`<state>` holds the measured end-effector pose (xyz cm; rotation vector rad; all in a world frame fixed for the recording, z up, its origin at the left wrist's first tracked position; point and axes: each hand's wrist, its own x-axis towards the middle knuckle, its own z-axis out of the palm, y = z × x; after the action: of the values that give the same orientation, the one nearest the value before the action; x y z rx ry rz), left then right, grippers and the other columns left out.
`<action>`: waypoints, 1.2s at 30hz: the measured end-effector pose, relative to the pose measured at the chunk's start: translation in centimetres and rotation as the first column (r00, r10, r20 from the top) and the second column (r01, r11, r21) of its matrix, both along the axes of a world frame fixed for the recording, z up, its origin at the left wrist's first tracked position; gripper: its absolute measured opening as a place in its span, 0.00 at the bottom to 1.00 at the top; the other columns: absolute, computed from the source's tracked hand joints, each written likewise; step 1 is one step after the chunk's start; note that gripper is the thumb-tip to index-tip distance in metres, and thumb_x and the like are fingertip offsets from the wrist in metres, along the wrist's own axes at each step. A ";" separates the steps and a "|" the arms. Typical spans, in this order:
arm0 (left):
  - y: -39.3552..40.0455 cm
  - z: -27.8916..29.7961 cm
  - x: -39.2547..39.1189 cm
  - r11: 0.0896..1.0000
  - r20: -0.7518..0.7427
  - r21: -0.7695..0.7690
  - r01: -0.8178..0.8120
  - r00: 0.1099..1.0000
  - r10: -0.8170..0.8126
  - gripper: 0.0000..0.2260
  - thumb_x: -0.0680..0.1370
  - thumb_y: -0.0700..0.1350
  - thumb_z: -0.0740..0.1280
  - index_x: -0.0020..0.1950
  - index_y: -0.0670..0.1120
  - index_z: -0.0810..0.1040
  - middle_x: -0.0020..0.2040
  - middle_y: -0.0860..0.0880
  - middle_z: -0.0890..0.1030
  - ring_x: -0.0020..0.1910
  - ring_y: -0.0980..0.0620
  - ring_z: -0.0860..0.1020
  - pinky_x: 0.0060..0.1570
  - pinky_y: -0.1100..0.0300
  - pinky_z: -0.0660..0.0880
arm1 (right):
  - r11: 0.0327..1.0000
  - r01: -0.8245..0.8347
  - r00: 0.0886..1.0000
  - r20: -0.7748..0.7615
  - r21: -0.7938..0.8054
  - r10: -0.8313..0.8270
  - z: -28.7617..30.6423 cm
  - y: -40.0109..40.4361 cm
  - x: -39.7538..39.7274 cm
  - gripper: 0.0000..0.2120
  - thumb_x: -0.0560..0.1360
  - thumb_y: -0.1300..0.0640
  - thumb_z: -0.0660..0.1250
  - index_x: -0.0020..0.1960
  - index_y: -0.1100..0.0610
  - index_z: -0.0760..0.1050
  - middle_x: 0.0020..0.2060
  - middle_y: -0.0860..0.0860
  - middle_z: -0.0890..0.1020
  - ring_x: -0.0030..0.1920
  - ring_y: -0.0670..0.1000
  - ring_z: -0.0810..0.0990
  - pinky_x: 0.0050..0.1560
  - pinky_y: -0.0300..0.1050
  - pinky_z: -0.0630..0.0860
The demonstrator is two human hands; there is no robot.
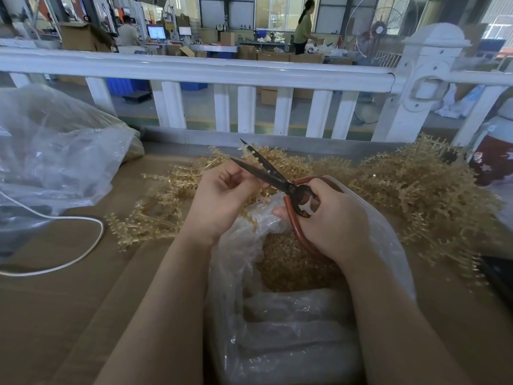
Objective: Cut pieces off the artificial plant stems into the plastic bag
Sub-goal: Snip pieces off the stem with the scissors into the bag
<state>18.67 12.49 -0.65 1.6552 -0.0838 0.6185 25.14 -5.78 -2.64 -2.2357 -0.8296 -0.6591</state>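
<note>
On the bench [69, 287], a heap of artificial stems [410, 187] lies behind the open plastic bag [388, 245], already part-filled with cut pieces. The right hand [330, 218] grips the scissors [266, 170], blades parted; the left hand [222, 195] pinches a stem between them. With fingertips so near, a careless snip could nick them, or pieces might miss the bag.

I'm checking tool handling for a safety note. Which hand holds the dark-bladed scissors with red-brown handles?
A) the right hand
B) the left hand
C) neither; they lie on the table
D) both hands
A: the right hand curls round the red-brown handles of the dark-bladed scissors, while the left hand pinches a pale plastic stem between the blades.
</note>
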 end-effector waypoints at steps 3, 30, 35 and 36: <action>-0.1 0.1 0.0 0.999 0.011 -0.012 0.031 0.999 -0.031 0.05 0.77 0.36 0.70 0.48 0.45 0.84 0.46 0.43 0.86 0.46 0.49 0.82 0.51 0.59 0.78 | 1.000 0.000 1.000 0.015 0.019 0.000 0.0 0.1 0.0 0.29 0.67 0.24 0.62 0.49 0.48 0.79 0.41 0.37 0.76 0.40 0.41 0.76 0.39 0.35 0.75; -0.4 0.1 0.0 0.995 -0.065 0.009 0.096 0.993 -0.096 0.03 0.77 0.35 0.69 0.48 0.37 0.82 0.44 0.42 0.84 0.46 0.51 0.82 0.54 0.57 0.78 | 0.998 -0.037 0.998 0.052 0.059 0.034 0.0 0.0 -0.2 0.33 0.68 0.23 0.58 0.48 0.50 0.81 0.39 0.38 0.78 0.38 0.42 0.78 0.39 0.37 0.78; -0.2 0.2 -0.1 0.994 -0.077 -0.001 0.105 0.992 -0.105 0.03 0.78 0.36 0.69 0.45 0.38 0.81 0.43 0.43 0.83 0.46 0.49 0.80 0.55 0.52 0.76 | 0.997 -0.034 0.997 0.074 0.063 0.030 -0.2 0.0 -0.1 0.35 0.69 0.21 0.56 0.45 0.52 0.81 0.37 0.41 0.80 0.36 0.43 0.77 0.37 0.39 0.78; -0.2 0.2 -0.1 0.995 -0.075 0.002 0.105 0.992 -0.104 0.03 0.78 0.36 0.69 0.45 0.38 0.81 0.43 0.43 0.83 0.45 0.49 0.80 0.54 0.52 0.76 | 0.997 -0.032 0.997 0.077 0.063 0.027 -0.2 0.0 -0.1 0.36 0.69 0.21 0.55 0.44 0.52 0.81 0.37 0.41 0.80 0.35 0.43 0.78 0.37 0.40 0.78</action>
<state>18.62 12.29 -0.47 1.6669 -0.1172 0.4769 25.09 -5.73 -2.86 -2.1481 -0.8642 -0.7502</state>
